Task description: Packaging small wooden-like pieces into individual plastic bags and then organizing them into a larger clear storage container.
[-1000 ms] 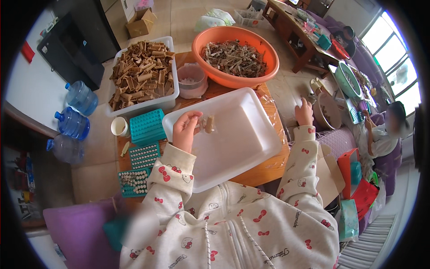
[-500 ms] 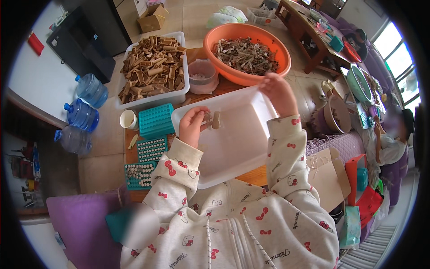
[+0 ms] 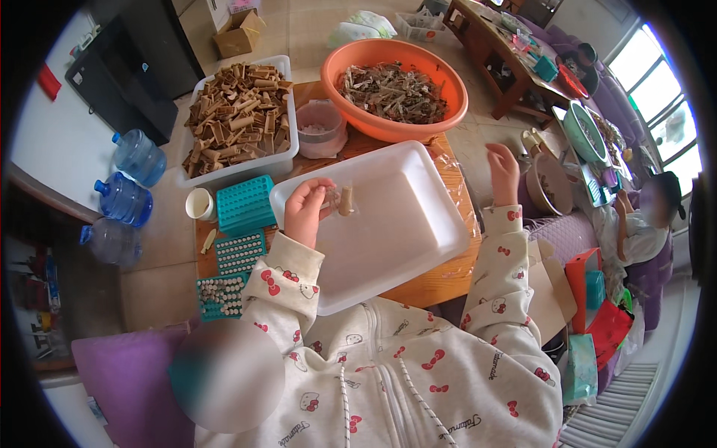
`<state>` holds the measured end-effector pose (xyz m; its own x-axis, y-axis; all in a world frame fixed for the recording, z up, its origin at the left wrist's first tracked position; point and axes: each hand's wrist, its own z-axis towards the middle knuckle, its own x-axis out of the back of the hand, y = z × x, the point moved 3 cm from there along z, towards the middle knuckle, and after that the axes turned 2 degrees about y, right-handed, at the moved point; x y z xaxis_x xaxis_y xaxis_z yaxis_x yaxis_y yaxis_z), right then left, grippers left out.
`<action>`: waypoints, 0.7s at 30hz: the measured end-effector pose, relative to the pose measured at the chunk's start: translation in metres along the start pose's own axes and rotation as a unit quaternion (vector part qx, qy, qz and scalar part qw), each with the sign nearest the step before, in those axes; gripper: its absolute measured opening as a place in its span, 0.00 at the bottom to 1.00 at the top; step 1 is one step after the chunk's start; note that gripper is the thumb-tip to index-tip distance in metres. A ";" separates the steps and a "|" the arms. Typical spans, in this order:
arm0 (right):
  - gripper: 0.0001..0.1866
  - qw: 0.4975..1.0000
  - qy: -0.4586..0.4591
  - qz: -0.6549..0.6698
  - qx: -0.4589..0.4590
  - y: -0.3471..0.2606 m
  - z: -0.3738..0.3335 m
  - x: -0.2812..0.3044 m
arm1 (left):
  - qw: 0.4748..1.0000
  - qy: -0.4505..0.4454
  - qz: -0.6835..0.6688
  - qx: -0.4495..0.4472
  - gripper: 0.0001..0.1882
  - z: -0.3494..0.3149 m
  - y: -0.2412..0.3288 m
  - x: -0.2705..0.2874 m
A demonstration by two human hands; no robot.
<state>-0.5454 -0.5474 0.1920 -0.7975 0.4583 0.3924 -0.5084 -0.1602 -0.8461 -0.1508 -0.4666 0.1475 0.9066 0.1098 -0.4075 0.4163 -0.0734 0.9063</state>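
**One small tan cylindrical piece is staying in the left hand while the right hand is moving clear**

The right hand is now standing beyond the right side of the milky-white rectangular plastic tray, no longer sweeping over its far corner as it was half a second ago. Its fingers are rising in a loose curl, and nothing is showing in them. The left hand is keeping its fingertip pinch, with a clear, glossy bit showing between fingers and piece; what that is, I cannot tell. The piece is hanging over the tray's left half, so by my judgement the left hand alone is now supporting it.

The tray, smooth and shallow with rounded corners, is resting on a glossy orange-brown wooden counter. Beyond it, a round orange plastic basin is holding a tangled heap of dry, brown, strip-like scraps. To its left, a deep white plastic tub is brimming with matte, tan, curved pieces. Nearer, a ridged teal plastic block is lying beside a plain white cup, and two flat teal racks are carrying small, pale, round-topped pieces.
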 end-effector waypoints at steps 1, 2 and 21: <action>0.11 0.998 -0.028 0.003 0.061 -0.035 -0.010 -0.018 | 1.000 -0.004 0.001 -0.001 0.08 0.003 -0.002 -0.001; 0.10 0.991 -0.057 0.014 0.118 -0.061 -0.019 -0.038 | 1.000 0.002 0.010 0.006 0.08 0.005 -0.002 -0.004; 0.09 0.897 -0.403 0.159 -0.082 -0.097 -0.095 -0.172 | 0.999 0.015 0.033 0.005 0.11 0.006 -0.009 -0.005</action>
<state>-0.3281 -0.5275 0.1725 -0.9031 -0.3805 0.1989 -0.2115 -0.0089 -0.9773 -0.1591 -0.4720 0.1405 0.9296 0.1348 -0.3429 0.3563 -0.0912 0.9299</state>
